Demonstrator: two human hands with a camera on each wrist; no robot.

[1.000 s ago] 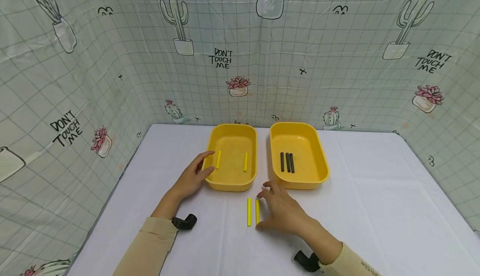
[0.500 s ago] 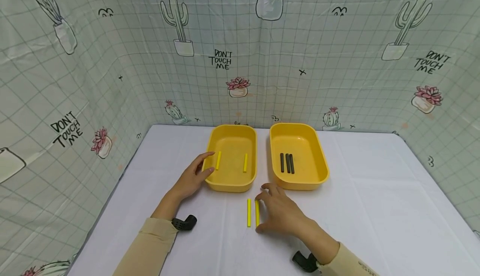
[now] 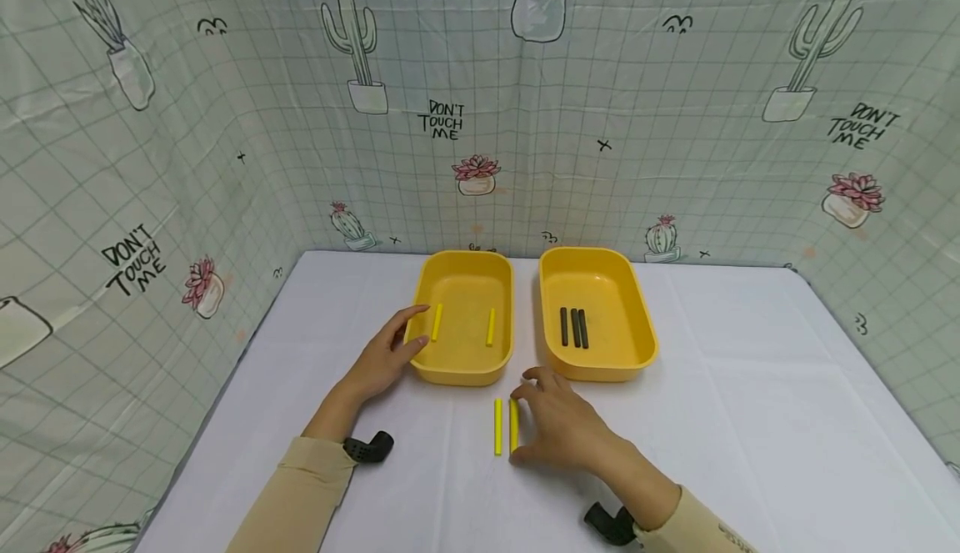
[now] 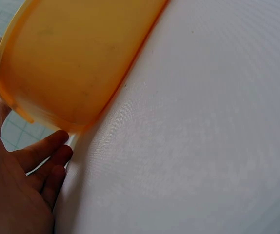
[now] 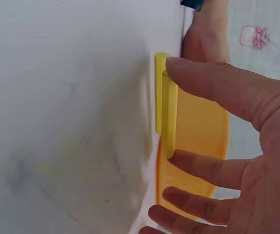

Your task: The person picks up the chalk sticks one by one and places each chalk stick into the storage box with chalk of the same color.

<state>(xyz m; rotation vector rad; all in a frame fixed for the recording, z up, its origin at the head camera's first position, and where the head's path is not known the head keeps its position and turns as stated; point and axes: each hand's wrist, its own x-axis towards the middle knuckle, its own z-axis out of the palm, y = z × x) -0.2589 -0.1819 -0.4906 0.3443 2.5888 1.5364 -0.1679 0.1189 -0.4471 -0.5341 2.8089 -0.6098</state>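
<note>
My right hand pinches a slim yellow stick by its two ends, thumb at the near end and index finger at the far end. Its other fingers spread loosely. A second yellow stick lies parallel, just left of the first. My left hand holds the left side of a yellow plastic tray at its rim. In the left wrist view, several fingertips rest low beside the tray's corner. Two yellow sticks lie apart inside this tray, one on the left, the other on the right.
To the right stands a second yellow tray with three black sticks lying in it. Both trays sit near the back of a white-covered table. A cactus-print cloth hangs behind and along the sides.
The right hand and the stick at its fingertips have shifted very slightly left. The left hand and both trays hold their places.
</note>
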